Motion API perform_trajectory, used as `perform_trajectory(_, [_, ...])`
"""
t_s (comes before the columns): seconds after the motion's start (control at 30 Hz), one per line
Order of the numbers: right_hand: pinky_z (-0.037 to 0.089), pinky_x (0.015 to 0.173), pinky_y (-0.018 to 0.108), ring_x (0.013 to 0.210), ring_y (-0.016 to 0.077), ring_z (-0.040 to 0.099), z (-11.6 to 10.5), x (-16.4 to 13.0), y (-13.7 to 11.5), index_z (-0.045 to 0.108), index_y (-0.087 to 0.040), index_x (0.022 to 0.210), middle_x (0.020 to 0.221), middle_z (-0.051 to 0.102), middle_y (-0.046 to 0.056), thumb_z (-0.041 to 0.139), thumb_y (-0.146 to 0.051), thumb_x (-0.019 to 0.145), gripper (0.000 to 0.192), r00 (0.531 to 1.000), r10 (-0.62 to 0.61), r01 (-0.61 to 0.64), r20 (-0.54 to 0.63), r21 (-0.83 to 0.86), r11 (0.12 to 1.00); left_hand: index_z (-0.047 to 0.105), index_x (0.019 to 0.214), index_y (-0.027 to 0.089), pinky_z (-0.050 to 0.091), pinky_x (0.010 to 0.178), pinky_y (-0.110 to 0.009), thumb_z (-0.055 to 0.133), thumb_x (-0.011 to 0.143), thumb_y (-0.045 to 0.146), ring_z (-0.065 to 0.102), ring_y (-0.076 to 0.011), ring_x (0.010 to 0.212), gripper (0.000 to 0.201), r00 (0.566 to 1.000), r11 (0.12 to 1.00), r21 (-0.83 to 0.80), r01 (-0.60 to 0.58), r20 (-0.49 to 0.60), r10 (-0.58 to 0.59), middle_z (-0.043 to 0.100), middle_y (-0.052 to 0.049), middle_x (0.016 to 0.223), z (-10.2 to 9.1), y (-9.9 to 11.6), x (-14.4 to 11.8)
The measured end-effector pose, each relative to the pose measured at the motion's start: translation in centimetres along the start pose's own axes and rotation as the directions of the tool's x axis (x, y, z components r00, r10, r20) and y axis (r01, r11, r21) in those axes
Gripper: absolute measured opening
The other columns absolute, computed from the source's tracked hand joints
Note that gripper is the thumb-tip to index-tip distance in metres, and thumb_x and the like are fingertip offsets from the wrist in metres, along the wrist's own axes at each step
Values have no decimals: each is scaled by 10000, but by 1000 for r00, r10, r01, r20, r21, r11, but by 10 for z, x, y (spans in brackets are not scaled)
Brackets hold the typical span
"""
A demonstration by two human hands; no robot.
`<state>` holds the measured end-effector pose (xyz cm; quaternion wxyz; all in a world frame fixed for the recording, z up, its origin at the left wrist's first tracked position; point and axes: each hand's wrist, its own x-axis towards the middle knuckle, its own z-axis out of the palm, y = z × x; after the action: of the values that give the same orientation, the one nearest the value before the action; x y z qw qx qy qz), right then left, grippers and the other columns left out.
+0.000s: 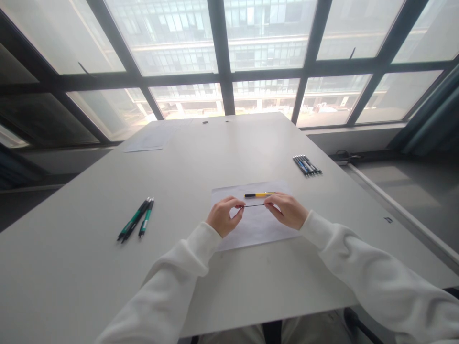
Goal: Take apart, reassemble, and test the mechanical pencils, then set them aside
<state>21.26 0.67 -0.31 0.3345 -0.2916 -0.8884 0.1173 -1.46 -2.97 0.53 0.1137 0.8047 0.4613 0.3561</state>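
Between my two hands stretches a thin dark pen refill (254, 205), level above the sheet of paper (258, 231). My left hand (225, 216) pinches one end of it with thumb and fingers. The other end is in the fingertips of my right hand (287, 210). Just beyond the refill lies a yellow and black pen (256, 195) on the paper, its right end close to my right fingers and partly hidden by them.
Several green and black pens (136, 220) lie on the white table (96, 267) at the left. At the right is a row of several dark pens (307, 166). More paper (147, 138) lies at the far left, before the windows.
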Motion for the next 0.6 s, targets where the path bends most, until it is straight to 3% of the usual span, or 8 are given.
perform_trajectory(0.6, [439,716,295,719,161,556,4,-1,-2,563,-180,818,729,615,54,407,-212,865,166,1000,-5,5,9,-11,1000,657,856,180,471,682,-246,556,764,216,588,-127,696,142,1000,1000,-18,12,13,-12,626,-42,776,2,-1,0])
